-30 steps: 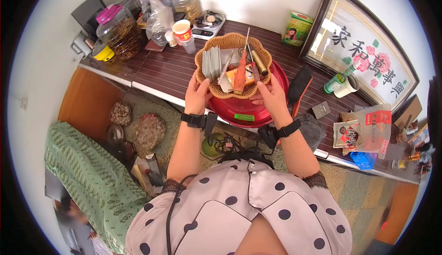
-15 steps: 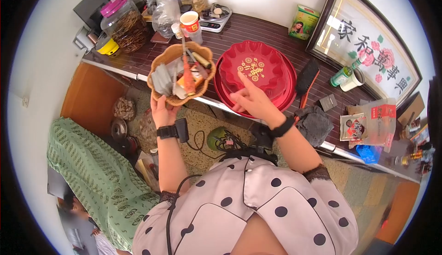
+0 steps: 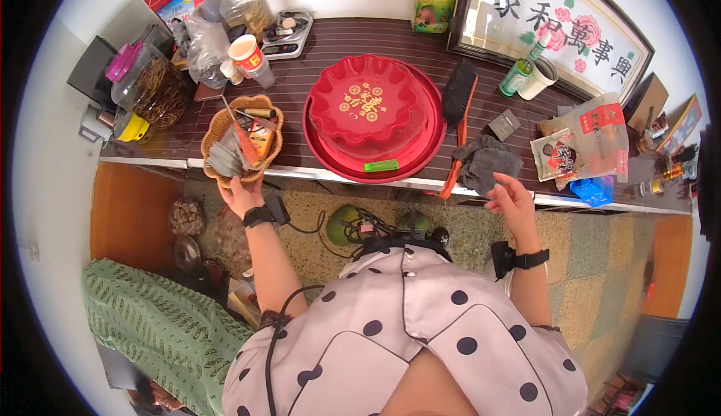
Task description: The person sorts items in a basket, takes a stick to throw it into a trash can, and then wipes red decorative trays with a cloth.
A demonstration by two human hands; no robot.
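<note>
My left hand (image 3: 242,195) grips the near rim of a small wicker basket (image 3: 277,140) at the left part of the dark striped table. In the basket are an orange-handled screwdriver (image 3: 246,146), grey strips (image 3: 224,159) and an orange box (image 3: 261,140). My right hand (image 3: 513,199) is raised at the table's front edge with its fingers apart and nothing held, just beside a crumpled grey cloth (image 3: 488,164). Between the hands, a scalloped red dish (image 3: 366,104) rests on a round red tray (image 3: 314,146), with a bright green object (image 3: 381,166) near the tray's front.
Back left stand a pink-lidded jar (image 3: 150,85), a paper cup (image 3: 246,53) and a scale (image 3: 288,44). A black brush (image 3: 459,93), green bottle (image 3: 516,76), snack bags (image 3: 586,143) and large framed calligraphy (image 3: 556,22) are on the right. Cables (image 3: 368,228) lie below.
The basket has moved left from over the red tray, and my right hand has let go of it and swung right to beside the grey cloth. The view has shifted too.
</note>
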